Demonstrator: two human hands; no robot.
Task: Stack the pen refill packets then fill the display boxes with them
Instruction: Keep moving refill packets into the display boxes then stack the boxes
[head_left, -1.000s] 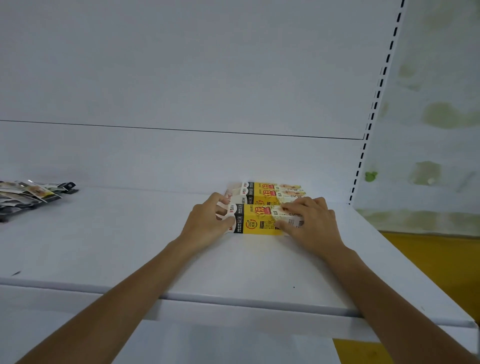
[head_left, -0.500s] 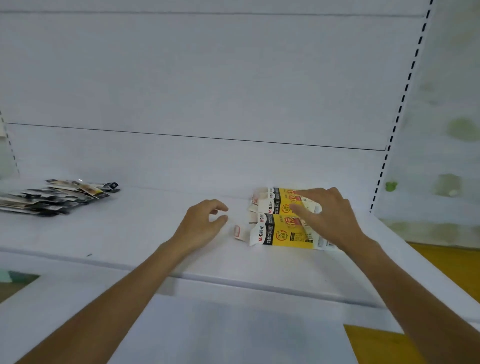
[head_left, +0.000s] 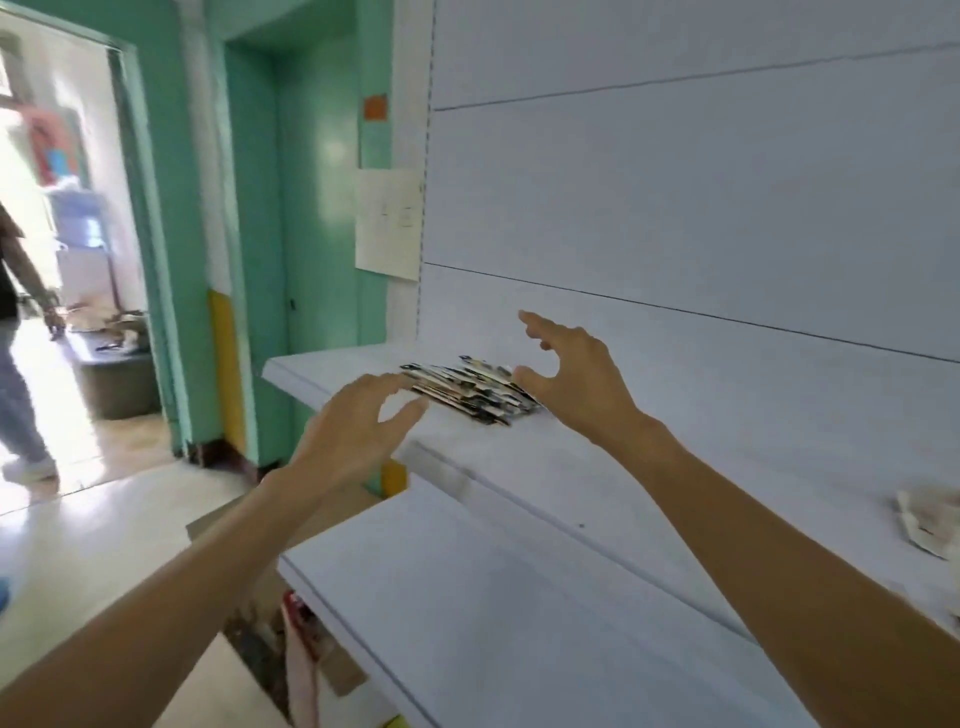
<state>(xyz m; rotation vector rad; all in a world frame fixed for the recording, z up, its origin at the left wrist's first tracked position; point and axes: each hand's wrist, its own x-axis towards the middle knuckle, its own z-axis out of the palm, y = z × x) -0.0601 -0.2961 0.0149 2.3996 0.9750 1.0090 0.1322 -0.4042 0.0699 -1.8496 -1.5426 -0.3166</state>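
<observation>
Packets (head_left: 467, 392) lie in a loose, fanned pile near the left end of the shelf (head_left: 701, 467), close to the back panel (head_left: 675, 208). Edges are splayed, not squared.

Left hand (head_left: 358, 421) and right hand (head_left: 576, 384) are both spread wide with nothing in them, one on each side of the pile. Left fingertips are at its near-left corner and the right thumb is by its right end. Motion blur, so contact cannot be confirmed.

Step in hand, as a judgement: gather and square the pile. To do it well:
- Bring both hands in from opposite ends, thumbs on top and fingers along the long edges.
- Squeeze inward so the packets slide into line rather than ride over each other.
- The film looks glossy and likely slips, so press lightly on top while pushing.
- Push toward the back panel, not outward, because strays could go over the shelf's left end.
- Tap the long edge on the shelf to true it up, and lift only once flush, gripping across the width.

A pale crumpled thing (head_left: 930, 519) lies at the far right of the shelf, too blurred to call a box. No display box is clearly in view.
</observation>
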